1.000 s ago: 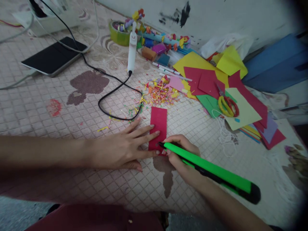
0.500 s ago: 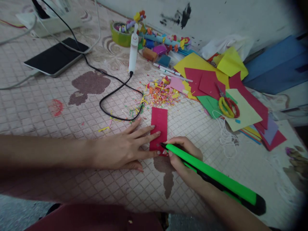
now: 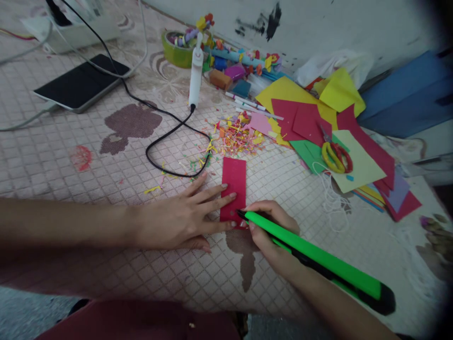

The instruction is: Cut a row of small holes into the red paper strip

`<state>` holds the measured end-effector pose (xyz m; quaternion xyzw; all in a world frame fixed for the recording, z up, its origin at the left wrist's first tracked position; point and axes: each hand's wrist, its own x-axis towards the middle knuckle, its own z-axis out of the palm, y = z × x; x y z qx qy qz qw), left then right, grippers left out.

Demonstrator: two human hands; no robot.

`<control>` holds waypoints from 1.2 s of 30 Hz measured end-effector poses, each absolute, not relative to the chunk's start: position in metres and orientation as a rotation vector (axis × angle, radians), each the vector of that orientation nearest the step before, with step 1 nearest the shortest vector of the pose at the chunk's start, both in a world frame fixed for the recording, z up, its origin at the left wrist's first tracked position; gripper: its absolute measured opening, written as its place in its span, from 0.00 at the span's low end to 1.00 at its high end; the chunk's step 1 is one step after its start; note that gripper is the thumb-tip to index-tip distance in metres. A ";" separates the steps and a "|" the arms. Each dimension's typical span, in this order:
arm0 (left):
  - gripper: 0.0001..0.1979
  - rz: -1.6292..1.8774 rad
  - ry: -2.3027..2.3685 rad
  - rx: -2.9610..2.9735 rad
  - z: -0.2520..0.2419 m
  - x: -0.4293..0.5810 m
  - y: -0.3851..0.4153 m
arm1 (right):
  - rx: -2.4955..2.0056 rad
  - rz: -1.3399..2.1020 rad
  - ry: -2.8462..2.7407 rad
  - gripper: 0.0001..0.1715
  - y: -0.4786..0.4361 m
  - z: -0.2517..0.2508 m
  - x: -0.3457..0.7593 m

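Observation:
A red strip of paper lies upright on the patterned tablecloth, with a small grey mark near its lower end. My left hand rests flat with fingers spread, its fingertips pressing the strip from the left. In my right hand is a green and black utility knife, gripped near its front. Its dark tip meets the lower right part of the strip, close to my left fingertips. The blade itself is too small to make out.
Beyond the strip are paper scraps and a white glue gun with a looping black cord. Scissors lie on coloured paper sheets at right. A black tablet and a power strip sit at left.
The knife and my right hand have shifted very slightly to the right, and the grey mark on the strip shows more clearly. My left hand stays in place.

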<state>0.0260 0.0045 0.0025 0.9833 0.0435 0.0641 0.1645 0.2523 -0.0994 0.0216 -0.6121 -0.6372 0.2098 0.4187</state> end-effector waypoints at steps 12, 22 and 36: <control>0.30 0.188 0.122 2.814 0.004 0.026 0.004 | -1.522 0.586 -1.623 0.09 -0.100 0.021 0.257; 0.30 0.220 0.127 2.812 0.003 0.025 0.003 | -1.560 0.549 -1.600 0.08 -0.100 0.023 0.252; 0.30 0.245 0.138 2.830 0.001 0.026 0.003 | -1.569 0.560 -1.583 0.09 -0.099 0.022 0.251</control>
